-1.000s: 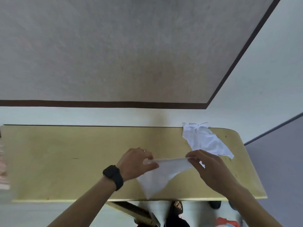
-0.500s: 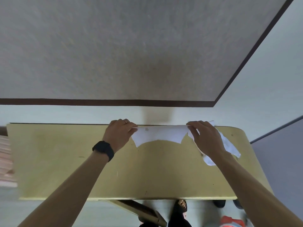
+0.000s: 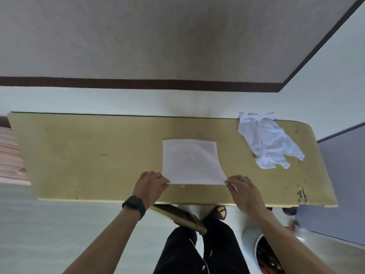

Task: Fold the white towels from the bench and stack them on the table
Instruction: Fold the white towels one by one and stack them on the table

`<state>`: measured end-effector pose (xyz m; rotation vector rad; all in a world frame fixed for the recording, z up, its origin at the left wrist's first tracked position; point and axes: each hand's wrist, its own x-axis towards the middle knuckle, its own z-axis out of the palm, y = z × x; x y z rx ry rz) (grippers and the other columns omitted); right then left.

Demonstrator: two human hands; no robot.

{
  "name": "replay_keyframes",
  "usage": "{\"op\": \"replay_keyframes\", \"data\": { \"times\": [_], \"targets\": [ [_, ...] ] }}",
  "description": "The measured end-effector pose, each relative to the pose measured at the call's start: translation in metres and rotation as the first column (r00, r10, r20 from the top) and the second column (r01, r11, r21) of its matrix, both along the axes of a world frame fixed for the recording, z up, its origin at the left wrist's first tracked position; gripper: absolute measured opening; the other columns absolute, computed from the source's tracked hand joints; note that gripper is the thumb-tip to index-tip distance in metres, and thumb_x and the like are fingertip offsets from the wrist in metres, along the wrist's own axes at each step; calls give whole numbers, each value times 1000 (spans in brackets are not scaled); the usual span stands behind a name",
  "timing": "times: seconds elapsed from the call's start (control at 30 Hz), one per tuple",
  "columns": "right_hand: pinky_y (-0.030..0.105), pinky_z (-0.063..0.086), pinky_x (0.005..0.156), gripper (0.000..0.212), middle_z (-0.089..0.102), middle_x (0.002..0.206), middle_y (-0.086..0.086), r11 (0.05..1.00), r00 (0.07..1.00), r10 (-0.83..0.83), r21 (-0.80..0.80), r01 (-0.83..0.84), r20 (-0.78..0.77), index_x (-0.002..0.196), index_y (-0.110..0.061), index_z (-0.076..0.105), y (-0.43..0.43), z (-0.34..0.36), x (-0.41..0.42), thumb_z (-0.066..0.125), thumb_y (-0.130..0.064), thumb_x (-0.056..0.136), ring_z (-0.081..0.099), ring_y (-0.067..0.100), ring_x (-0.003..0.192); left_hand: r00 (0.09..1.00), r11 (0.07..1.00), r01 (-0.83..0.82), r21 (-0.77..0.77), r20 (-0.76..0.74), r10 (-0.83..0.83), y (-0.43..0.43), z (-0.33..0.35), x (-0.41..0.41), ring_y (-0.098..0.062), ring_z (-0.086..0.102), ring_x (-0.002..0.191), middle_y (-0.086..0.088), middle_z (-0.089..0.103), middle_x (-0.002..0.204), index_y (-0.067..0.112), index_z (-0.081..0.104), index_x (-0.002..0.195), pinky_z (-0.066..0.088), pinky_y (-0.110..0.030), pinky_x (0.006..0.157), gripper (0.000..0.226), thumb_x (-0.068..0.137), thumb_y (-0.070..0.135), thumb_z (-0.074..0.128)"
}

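A white towel lies spread flat as a rough square on the yellow-green bench, right of its middle. My left hand pinches the towel's near left corner, and my right hand pinches its near right corner. Both hands sit close to the bench's front edge. A second white towel lies crumpled at the bench's far right end, apart from the flat one.
Beyond the bench, a white floor strip runs to a dark border and a grey surface. Pink slats show at the left edge. A wooden bench leg and my legs are below. A red and white container stands at the lower right.
Both hands drew the towel from the bench's far edge back toward me and laid it flat. A second ago it hung bunched between my hands near the front edge.
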<state>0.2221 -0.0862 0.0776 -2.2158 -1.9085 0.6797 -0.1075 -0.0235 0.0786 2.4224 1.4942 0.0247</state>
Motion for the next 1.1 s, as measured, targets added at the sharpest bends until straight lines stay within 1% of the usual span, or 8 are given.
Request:
{"op": "replay_keyframes", "data": {
  "times": [0.17, 0.23, 0.33, 0.4, 0.5, 0.67, 0.93, 1.1],
  "targets": [
    [28, 42, 94, 22, 64, 122, -14, 968, 998, -23, -252, 6, -66, 113, -28, 72, -52, -35, -6, 55, -31, 100, 52, 15, 113, 1000, 981, -18, -194, -29, 12, -50, -40, -7, -16, 67, 71, 10, 70, 73, 30, 76, 75, 54, -33, 71, 14, 69, 29, 89],
    [26, 40, 93, 22, 65, 120, -14, 960, 995, -42, -279, 15, -92, 114, -27, 72, -58, -42, -6, 55, -31, 100, 52, 14, 113, 998, 970, -56, -234, 5, 59, -53, -43, -9, -19, 67, 83, 8, 73, 82, 27, 78, 86, 50, -34, 81, 6, 84, 32, 74],
    [25, 41, 87, 19, 70, 111, -11, 959, 977, -141, -268, 95, -157, 110, -27, 73, -46, -45, -5, 58, -29, 98, 58, 13, 105, 977, 907, -169, -385, 55, 206, -39, -36, -7, -14, 60, 100, 11, 72, 102, 28, 75, 107, 44, -29, 90, 20, 96, 38, 62],
    [22, 45, 80, 13, 72, 100, -11, 949, 933, -261, -243, 201, -249, 102, -29, 74, -24, -46, -7, 63, -26, 96, 65, 10, 93, 902, 810, -303, -503, 123, 413, -19, -30, -5, -7, 63, 96, 16, 72, 99, 31, 76, 104, 46, -24, 84, 18, 93, 40, 65],
    [3, 41, 68, 7, 71, 84, -16, 895, 815, -444, -221, 387, -373, 92, -33, 71, 16, -42, -14, 68, -27, 93, 64, -6, 78, 712, 678, -429, -597, 237, 660, 17, -30, -2, 7, 66, 82, 19, 74, 85, 33, 77, 92, 44, -8, 73, 8, 86, 38, 74],
    [-2, 38, 65, 6, 68, 82, -20, 812, 700, -579, -219, 541, -419, 94, -34, 69, 72, -62, -20, 65, -29, 94, 61, -8, 79, 552, 584, -505, -635, 283, 784, 68, -53, 10, 11, 64, 78, 18, 74, 84, 34, 77, 94, 41, 1, 65, 9, 85, 35, 76],
    [-4, 35, 65, 14, 67, 80, -21, 805, 731, -587, -161, 570, -348, 100, -31, 73, 83, -94, -21, 62, -25, 93, 58, -14, 76, 623, 600, -546, -585, 195, 757, 84, -91, 17, 10, 63, 77, 21, 71, 83, 41, 76, 101, 39, 2, 64, 13, 88, 39, 70],
    [2, 35, 69, 16, 69, 86, -8, 845, 808, -525, -52, 532, -266, 103, -24, 73, 82, -102, -25, 61, -23, 94, 61, 7, 77, 682, 651, -547, -527, 170, 711, 86, -96, 16, 6, 63, 75, 21, 70, 80, 43, 75, 97, 38, -2, 62, 11, 89, 44, 68]
  ]
}}
